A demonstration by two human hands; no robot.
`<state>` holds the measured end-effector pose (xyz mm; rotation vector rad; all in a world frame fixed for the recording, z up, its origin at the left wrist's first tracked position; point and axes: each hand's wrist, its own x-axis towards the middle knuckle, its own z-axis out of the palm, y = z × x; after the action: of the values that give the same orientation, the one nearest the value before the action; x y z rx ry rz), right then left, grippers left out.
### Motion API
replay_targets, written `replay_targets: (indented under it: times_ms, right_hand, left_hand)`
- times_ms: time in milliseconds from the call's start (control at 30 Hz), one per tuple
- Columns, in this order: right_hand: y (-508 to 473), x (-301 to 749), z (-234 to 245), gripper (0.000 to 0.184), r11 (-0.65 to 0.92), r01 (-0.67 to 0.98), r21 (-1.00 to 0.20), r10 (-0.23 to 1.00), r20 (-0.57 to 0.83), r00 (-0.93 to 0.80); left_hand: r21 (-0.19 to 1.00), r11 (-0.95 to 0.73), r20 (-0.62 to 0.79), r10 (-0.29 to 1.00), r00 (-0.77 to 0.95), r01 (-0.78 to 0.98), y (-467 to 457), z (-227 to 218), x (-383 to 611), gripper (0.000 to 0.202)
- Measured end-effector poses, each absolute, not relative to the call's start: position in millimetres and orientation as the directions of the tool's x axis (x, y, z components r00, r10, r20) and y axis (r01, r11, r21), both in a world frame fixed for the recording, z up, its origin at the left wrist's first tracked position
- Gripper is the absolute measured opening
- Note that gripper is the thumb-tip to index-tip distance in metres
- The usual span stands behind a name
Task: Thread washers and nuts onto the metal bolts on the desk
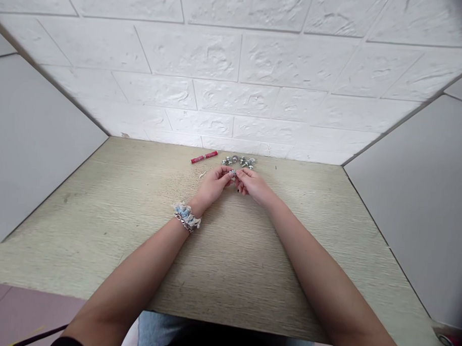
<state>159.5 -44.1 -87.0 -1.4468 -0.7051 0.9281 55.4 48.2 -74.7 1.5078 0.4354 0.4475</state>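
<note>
My left hand (215, 183) and my right hand (251, 184) meet over the table, their fingertips almost touching. Between them is a small silvery bolt (234, 172), pinched by both hands; fingers cover most of it, and whether a nut sits on it is too small to tell. Just behind my fingers lies a loose cluster of bolts (247, 162), metal pieces with shiny heads, some seemingly with nuts or washers. A second group of bolts (226, 161) sits to the left of it, with a round shiny metal piece (235, 158) in between.
A red marker-like tube (204, 157) lies left of the bolts. Near it is a small pale scrap (202, 174). The wooden table (227, 274) ends at a white brick wall (218, 97), with grey panels (412, 199) on both sides. A reddish round object (447, 342) shows at lower right.
</note>
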Motion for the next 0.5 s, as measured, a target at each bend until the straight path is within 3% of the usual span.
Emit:
replay_targets:
  times_ms: [100, 167, 267, 400, 500]
  right_hand:
    - [-45.7, 160.3, -87.6, 0.023, 0.006, -0.154, -0.988, 0.837, -0.08, 0.541]
    - [-45.6, 160.0, -85.1, 0.027, 0.01, -0.238, -0.971, 0.801, -0.134, 0.584]
    - [-44.0, 158.8, -79.7, 0.019, -0.085, -0.3, -0.95, 0.769, -0.254, 0.586]
    - [-43.3, 158.5, -77.2, 0.04, -0.262, -0.222, -0.939, 0.806, -0.339, 0.486]
    - [-45.3, 159.5, -77.4, 0.023, -0.266, -0.208, -0.941, 0.828, -0.334, 0.451]
  left_hand:
    - [1.0, 0.012, -0.028, 0.58, 0.814, 0.026, 48.6, -76.4, 56.0, 0.014]
    - [0.999, 0.024, -0.047, 0.596, 0.801, 0.041, 48.5, -76.7, 56.3, 0.013]
    - [0.999, 0.011, -0.035, 0.583, 0.812, 0.035, 47.6, -75.3, 56.0, 0.012]
    - [0.999, -0.032, -0.005, 0.574, 0.819, 0.028, 46.4, -72.2, 54.7, 0.011]
    - [0.999, -0.025, -0.015, 0.579, 0.815, 0.036, 46.4, -72.0, 54.0, 0.011]
